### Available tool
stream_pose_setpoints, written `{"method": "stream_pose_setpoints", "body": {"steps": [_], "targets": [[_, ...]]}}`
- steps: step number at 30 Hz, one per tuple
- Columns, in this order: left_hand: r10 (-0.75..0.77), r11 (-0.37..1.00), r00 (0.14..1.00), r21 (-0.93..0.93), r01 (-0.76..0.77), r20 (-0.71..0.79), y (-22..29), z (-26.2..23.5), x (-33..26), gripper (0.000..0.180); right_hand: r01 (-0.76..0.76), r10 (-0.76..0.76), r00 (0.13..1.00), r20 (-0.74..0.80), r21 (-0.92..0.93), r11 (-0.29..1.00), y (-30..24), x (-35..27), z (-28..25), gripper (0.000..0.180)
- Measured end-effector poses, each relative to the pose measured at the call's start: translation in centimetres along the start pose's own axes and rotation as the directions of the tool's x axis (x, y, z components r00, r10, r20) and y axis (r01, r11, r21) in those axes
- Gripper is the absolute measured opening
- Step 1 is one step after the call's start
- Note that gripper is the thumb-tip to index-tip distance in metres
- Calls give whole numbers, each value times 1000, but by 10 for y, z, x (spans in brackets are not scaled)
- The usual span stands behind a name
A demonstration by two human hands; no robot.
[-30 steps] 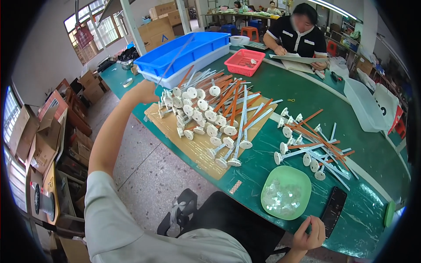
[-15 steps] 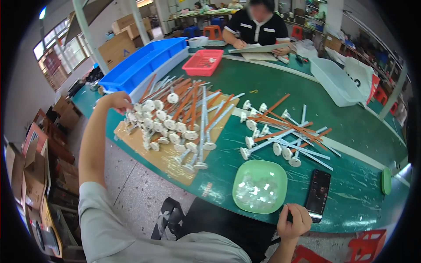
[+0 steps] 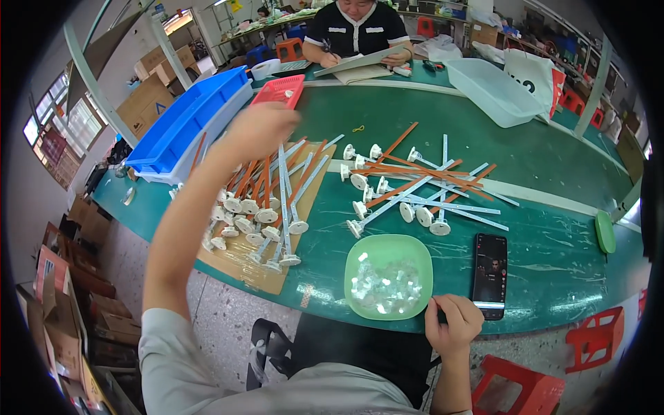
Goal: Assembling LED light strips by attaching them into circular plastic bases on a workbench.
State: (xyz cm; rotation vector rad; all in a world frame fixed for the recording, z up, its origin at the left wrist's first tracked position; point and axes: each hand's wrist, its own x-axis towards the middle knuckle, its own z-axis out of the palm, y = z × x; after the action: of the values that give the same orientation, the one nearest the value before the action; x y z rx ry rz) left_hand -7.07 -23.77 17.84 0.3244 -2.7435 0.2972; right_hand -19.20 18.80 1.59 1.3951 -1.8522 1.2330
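Observation:
My left hand [image 3: 261,130], smeared by motion, is above the far side of a heap of orange and pale blue strips with white round ends [image 3: 265,216], near the red basket [image 3: 296,86]. The heap lies on brown cardboard [image 3: 265,279], partly hidden by my left arm. Beside the right rim of a light green bowl [image 3: 408,245], my right hand [image 3: 454,324] is closed, thumb against the curled fingers. Anything in its grip is hidden. Small clear pieces [image 3: 386,287] lie in the bowl. A second, looser group of strips [image 3: 429,185] is spread beyond it.
A phone [image 3: 490,277] lies right of the bowl. A blue bin [image 3: 190,124] stands at the far left, and a translucent bin [image 3: 492,93] at the far right. Across the green table [image 3: 318,277] sits a person [image 3: 356,34] with a board and pen. Red stools [image 3: 515,387] stand at the lower right.
My left hand has swung from the left edge of the heap rightward and away from me, to near the red basket. The right hand stays closed beside the bowl. The view has shifted.

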Motion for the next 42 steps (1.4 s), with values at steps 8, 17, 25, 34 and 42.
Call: {"method": "stream_pose_setpoints", "body": {"steps": [8,17,25,34,42], "targets": [[213,968,956,91,-235,204,103,101,112,25,-2,2,999,40,4,1000,-4,0,4,13],[83,960,936,224,-166,341,107,109,93,16,-168,168,986,3,-7,986,-8,-4,5,10],[-92,892,995,-447,70,-28,128,-6,-45,16,-23,16,999,36,199,980,-32,-2,-14,17],[-283,-97,873,-917,386,397,273,-5,-222,20,288,-327,944,-55,624,727,-87,-20,8,16],[-11,-562,967,-802,204,253,266,18,-214,46,175,-213,976,-38,717,674,-86,-20,-6,20]]}}
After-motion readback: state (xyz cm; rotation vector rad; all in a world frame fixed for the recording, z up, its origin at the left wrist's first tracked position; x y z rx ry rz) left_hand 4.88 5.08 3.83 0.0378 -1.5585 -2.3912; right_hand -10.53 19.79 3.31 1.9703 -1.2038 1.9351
